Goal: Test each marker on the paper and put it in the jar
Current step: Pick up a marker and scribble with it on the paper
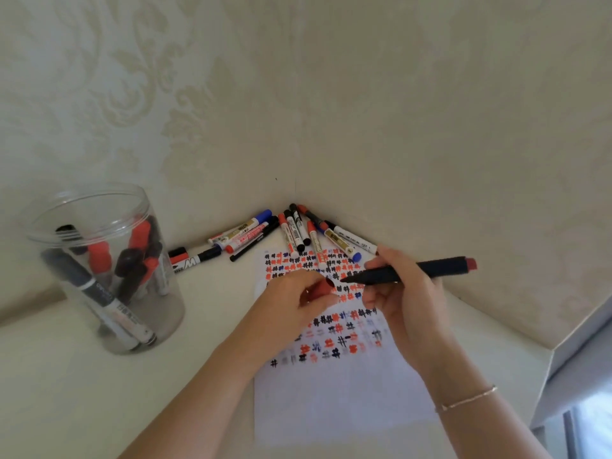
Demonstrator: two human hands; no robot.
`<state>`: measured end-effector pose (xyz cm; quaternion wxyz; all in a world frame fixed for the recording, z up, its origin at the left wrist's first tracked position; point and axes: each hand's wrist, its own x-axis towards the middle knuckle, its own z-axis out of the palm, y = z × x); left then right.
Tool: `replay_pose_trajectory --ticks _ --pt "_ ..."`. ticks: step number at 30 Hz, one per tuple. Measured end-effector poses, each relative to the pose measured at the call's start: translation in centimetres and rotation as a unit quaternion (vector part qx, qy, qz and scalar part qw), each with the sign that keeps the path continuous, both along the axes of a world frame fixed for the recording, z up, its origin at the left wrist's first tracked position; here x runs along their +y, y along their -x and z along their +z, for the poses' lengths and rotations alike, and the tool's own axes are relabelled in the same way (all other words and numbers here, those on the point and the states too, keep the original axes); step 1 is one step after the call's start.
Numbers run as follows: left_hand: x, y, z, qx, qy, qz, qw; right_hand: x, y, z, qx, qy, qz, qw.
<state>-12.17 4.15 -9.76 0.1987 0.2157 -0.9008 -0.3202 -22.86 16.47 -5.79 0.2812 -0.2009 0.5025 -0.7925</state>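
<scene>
right hand [402,293] grips one dark marker [430,269], uncapped, its barrel lying almost level above the paper [337,389] with the tip pointing left and a red end sticking out to the right. left hand [298,299] pinches one red cap [320,289] in curled fingers, just beside that tip, the two hands close together but not touching. one sheet of paper lies flat on the tabletop [66,392] under both hands, covered in rows of small hash marks in black, red and blue, too many to count, some faded toward the near rows. at the far edge, in the corner where the two walls meet, a loose pile of markers [291,231] fans out, roughly a dozen, though the overlap makes an exact count impossible; red, black and blue caps among them, a few resting on the paper's top edge. off to the left, well apart, stands one clear jar [106,270], upright and open, with a cluster of markers inside, about seven or eight, red and dark caps. one thin bracelet [467,399] sits on the right wrist.
</scene>
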Motion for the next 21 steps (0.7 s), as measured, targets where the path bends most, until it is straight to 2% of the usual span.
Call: replay_pose_trajectory --ticks 8,13,17,21 --pt "-0.3 -0.5 0.4 0.036 -0.030 -0.018 0.999 -1.9 -0.6 -0.3 0.067 -0.035 -0.035 0.997" --pt "-0.3 -0.4 0.3 0.033 -0.030 -0.036 0.998 -2.7 -0.4 -1.2 0.082 -0.117 0.024 0.989" --pt "-0.2 -0.7 0.3 0.089 -0.136 -0.059 0.985 -2.9 0.3 -0.6 0.034 -0.115 0.093 0.988" --pt "0.6 -0.7 1.0 0.123 -0.222 -0.072 0.965 -3.4 0.0 0.1 0.041 -0.157 0.122 0.979"
